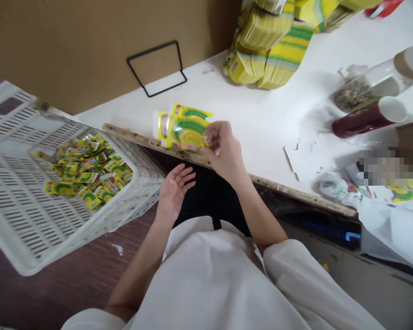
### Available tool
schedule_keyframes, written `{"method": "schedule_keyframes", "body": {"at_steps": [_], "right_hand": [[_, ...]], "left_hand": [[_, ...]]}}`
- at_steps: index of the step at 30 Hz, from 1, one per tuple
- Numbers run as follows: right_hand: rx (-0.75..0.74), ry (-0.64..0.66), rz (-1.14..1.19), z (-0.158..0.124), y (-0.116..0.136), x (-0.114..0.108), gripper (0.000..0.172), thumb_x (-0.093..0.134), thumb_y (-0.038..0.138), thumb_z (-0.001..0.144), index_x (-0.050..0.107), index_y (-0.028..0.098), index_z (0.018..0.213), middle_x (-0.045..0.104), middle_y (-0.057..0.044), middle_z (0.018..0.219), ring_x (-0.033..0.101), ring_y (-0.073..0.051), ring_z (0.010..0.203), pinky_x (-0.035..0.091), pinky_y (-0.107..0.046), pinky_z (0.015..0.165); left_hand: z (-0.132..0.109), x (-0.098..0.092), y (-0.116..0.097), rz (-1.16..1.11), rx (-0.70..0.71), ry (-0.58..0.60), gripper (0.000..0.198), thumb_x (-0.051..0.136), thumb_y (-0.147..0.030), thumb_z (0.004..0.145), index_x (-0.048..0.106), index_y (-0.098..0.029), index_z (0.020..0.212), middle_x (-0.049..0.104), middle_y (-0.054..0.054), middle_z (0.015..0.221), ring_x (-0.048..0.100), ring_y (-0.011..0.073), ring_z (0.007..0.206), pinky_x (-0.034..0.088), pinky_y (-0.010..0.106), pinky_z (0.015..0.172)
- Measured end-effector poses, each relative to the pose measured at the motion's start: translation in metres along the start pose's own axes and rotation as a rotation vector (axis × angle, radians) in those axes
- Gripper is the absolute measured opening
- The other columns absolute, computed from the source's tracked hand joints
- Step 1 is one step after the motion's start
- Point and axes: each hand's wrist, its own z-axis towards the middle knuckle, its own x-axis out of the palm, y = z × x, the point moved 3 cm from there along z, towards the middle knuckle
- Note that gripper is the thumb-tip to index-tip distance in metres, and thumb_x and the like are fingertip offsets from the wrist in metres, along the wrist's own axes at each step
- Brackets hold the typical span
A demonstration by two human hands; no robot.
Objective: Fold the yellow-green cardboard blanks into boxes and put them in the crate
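Between the thumb and fingers of my right hand (225,149) is a yellow and green printed card pack (189,130), held over the front edge of the white table. It seems to be more than one piece, fanned out to the left. My left hand (175,190) hovers below the table edge, palm up, fingers apart, with nothing in it. To its left stands a white plastic basket (24,229), where many small yellow-green packets (89,169) lie in a heap.
Bundled stacks of yellow-green cards (271,46) stand at the back of the table. A black wire frame (158,68) leans by a large cardboard box (89,41). To the right are a dark red cup (361,120), a clear jar (375,87) and torn paper scraps (292,158).
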Motion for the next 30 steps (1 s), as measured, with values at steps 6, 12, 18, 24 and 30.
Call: {"method": "schedule_keyframes", "body": {"at_steps": [6,12,18,24,30], "right_hand": [[0.103,0.387,0.506,-0.068,0.018,0.038,0.041,0.069,0.022,0.086,0.046,0.022,0.120,0.060,0.000,0.092,0.061,-0.013,0.080,0.054,-0.028,0.074],[0.150,0.410,0.478,-0.079,0.017,0.053,0.057,0.082,0.047,0.078,0.054,0.021,0.121,0.065,-0.005,0.103,0.060,-0.016,0.083,0.052,-0.028,0.071],[0.161,0.259,0.486,-0.064,0.009,0.031,0.043,0.074,0.049,0.086,0.067,0.020,0.116,0.072,-0.005,0.097,0.066,-0.017,0.083,0.054,-0.030,0.075],[0.031,0.214,0.300,-0.058,0.019,0.005,0.019,0.066,0.035,0.094,0.077,0.022,0.103,0.077,-0.004,0.091,0.069,-0.019,0.078,0.057,-0.032,0.072],[-0.374,0.197,-0.194,-0.057,0.042,-0.021,0.031,0.056,0.018,0.098,0.078,0.038,0.109,0.076,-0.003,0.100,0.062,-0.024,0.096,0.051,-0.045,0.093]], "left_hand": [[0.006,0.018,-0.028,-0.090,0.291,-0.123,0.051,0.066,-0.072,0.076,0.067,-0.027,0.099,0.069,0.007,0.099,0.066,0.0268,0.102,0.055,0.042,0.091],[0.009,0.030,-0.032,-0.169,0.361,-0.247,0.061,0.056,-0.084,0.075,0.049,-0.024,0.076,0.039,-0.003,0.066,0.041,0.0124,0.055,0.045,0.027,0.056],[0.001,0.017,-0.025,0.036,0.321,-0.212,0.057,0.081,-0.073,0.061,0.063,-0.024,0.082,0.064,0.001,0.080,0.061,0.0160,0.075,0.053,0.027,0.070],[-0.004,-0.008,-0.037,0.095,0.265,-0.215,0.043,0.087,-0.057,0.065,0.072,-0.022,0.085,0.075,0.002,0.085,0.070,0.0176,0.076,0.058,0.032,0.076],[-0.011,-0.022,-0.084,0.442,0.295,0.163,0.101,0.085,-0.073,0.054,0.056,-0.029,0.141,0.062,0.013,0.141,0.061,0.0336,0.129,0.048,0.048,0.109]]}}
